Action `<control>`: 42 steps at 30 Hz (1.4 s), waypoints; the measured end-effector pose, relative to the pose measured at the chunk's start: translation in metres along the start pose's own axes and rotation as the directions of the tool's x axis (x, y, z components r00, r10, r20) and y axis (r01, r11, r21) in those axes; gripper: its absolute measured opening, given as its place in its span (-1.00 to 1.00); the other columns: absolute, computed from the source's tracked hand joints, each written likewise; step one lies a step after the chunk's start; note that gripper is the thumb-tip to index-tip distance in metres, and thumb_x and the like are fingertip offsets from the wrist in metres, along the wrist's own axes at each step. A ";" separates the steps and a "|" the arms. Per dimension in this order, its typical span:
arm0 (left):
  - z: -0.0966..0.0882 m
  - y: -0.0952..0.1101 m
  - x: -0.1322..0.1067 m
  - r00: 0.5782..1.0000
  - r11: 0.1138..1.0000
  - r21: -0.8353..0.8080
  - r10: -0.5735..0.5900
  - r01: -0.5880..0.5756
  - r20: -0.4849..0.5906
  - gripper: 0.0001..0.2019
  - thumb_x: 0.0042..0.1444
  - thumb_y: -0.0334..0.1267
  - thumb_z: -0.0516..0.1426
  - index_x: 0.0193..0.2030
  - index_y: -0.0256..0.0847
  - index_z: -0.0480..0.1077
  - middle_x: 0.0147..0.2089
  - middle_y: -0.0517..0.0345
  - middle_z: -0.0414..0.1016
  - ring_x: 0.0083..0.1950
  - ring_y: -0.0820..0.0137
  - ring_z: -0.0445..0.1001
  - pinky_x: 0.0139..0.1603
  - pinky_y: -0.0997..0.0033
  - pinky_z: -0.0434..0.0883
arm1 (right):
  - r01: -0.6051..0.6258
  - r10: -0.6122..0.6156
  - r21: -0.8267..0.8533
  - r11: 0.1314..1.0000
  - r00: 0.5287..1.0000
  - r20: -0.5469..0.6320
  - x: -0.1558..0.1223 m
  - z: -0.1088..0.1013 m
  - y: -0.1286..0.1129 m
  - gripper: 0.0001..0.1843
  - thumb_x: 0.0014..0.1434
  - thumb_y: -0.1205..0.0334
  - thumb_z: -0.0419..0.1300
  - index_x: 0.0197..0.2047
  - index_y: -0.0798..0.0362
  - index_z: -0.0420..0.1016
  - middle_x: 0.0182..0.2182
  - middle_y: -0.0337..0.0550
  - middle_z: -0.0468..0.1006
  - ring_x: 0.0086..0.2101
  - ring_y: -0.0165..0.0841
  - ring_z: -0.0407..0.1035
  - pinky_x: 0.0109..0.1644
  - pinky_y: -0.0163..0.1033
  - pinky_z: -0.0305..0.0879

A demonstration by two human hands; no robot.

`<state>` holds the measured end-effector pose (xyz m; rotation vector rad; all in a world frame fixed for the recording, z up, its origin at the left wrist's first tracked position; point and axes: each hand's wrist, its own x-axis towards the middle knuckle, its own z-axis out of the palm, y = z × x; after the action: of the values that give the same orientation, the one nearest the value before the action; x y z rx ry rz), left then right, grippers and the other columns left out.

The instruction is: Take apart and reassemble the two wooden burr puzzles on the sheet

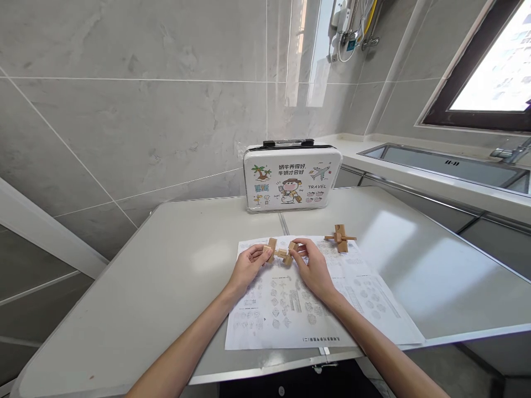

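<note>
Over the upper part of a printed instruction sheet (290, 331), my left hand (246, 268) pinches a notched wooden puzzle piece (272, 243) between thumb and fingers. Facing it, my right hand (314, 268) grips another light wooden puzzle piece (287, 260) by its right side. A short wooden part (281, 253) shows in the gap between the hands; whether it joins the two pieces I cannot tell. Fingers partly cover both held pieces. To the right, on the sheet's far edge, a browner cross-shaped wooden puzzle (341, 239) marked with a digit stands apart from my hands.
A white carry case (292, 182) with cartoon prints stands at the table's back, near the grey tiled wall (166, 121). The folding table (166, 287) has a seam down its middle. A counter with a sink (440, 166) lies to the right, below a window (489, 72).
</note>
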<state>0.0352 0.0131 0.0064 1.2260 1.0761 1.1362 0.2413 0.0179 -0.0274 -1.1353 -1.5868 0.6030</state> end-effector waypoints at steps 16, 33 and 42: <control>0.004 0.001 -0.005 0.980 0.953 0.283 0.150 -0.109 -0.128 -0.58 0.12 0.05 0.35 0.01 -0.17 0.54 -0.08 0.01 0.67 -0.12 0.28 0.60 -0.03 0.29 0.49 | -0.002 -0.006 0.180 0.984 0.999 0.044 0.001 -0.001 -0.007 -0.69 0.39 -0.05 0.23 0.03 -0.03 0.53 -0.15 -0.06 0.57 -0.14 -0.19 0.58 -0.02 -0.03 0.59; 0.000 -0.007 -0.004 0.914 0.808 0.471 0.406 -0.355 -0.008 -0.68 0.26 -0.03 0.28 0.09 -0.05 0.62 -0.03 0.07 0.61 -0.16 0.35 0.56 -0.06 0.30 0.52 | 0.333 -0.332 -0.026 0.942 0.942 0.039 -0.009 0.003 -0.007 -0.87 0.42 0.12 0.24 -0.04 -0.04 0.50 -0.21 -0.11 0.51 -0.27 -0.25 0.56 -0.16 -0.10 0.60; 0.001 -0.003 -0.007 0.933 0.782 0.528 0.355 -0.330 0.057 -0.68 0.40 -0.03 0.13 0.16 -0.01 0.57 -0.03 0.10 0.53 -0.11 0.36 0.50 -0.01 0.30 0.48 | 0.380 -0.373 -0.081 0.921 0.923 0.089 -0.011 0.003 -0.006 -0.90 0.40 0.16 0.26 -0.06 -0.03 0.51 -0.21 -0.12 0.44 -0.32 -0.30 0.51 -0.25 -0.18 0.54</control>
<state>0.0356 0.0062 0.0035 1.9073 1.2871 1.1772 0.2360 0.0059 -0.0287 -0.8488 -1.8543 0.3155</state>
